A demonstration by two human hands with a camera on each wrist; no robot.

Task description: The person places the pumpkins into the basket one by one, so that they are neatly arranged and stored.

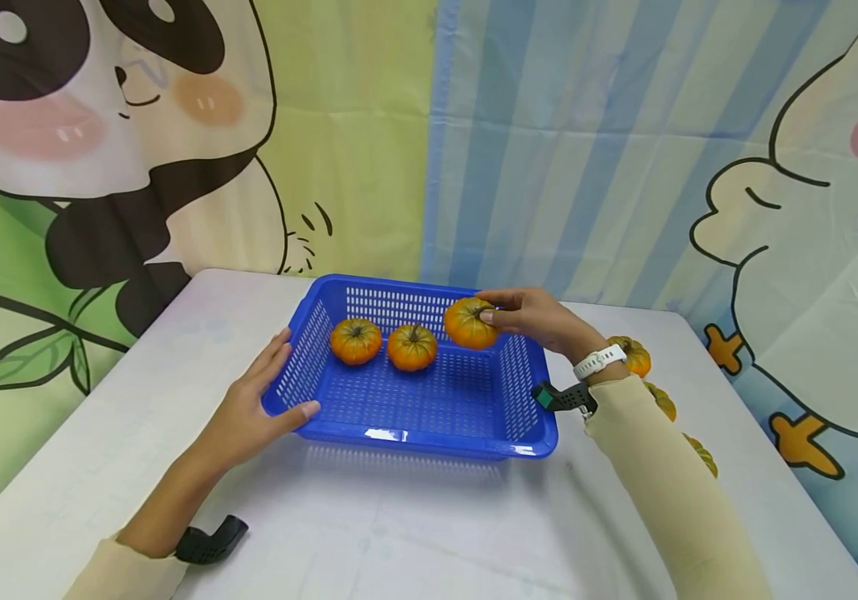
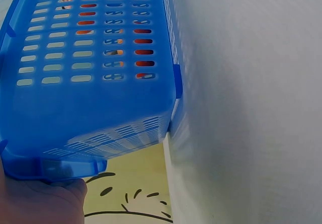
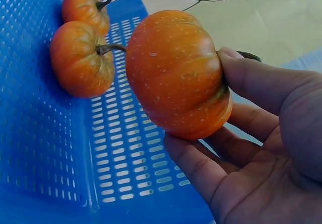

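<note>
A blue plastic basket (image 1: 429,432) with slotted walls stands on the table. Two small orange pumpkins, a left one (image 1: 356,342) and a middle one (image 1: 412,347), sit inside it, toward the back. My right hand (image 1: 537,320) holds another pumpkin (image 1: 469,323) above the basket's back right part; in the right wrist view, thumb and fingers pinch that pumpkin (image 3: 176,75) from its sides. My left hand (image 1: 252,412) rests against the basket's left rim, fingers extended and thumb over the near left corner. Only part of that hand (image 2: 43,201) shows in the left wrist view.
Several more pumpkins (image 1: 633,356) lie on the white table (image 1: 398,533) right of the basket, partly hidden by my right forearm. A cartoon-print curtain (image 1: 368,133) hangs behind the table.
</note>
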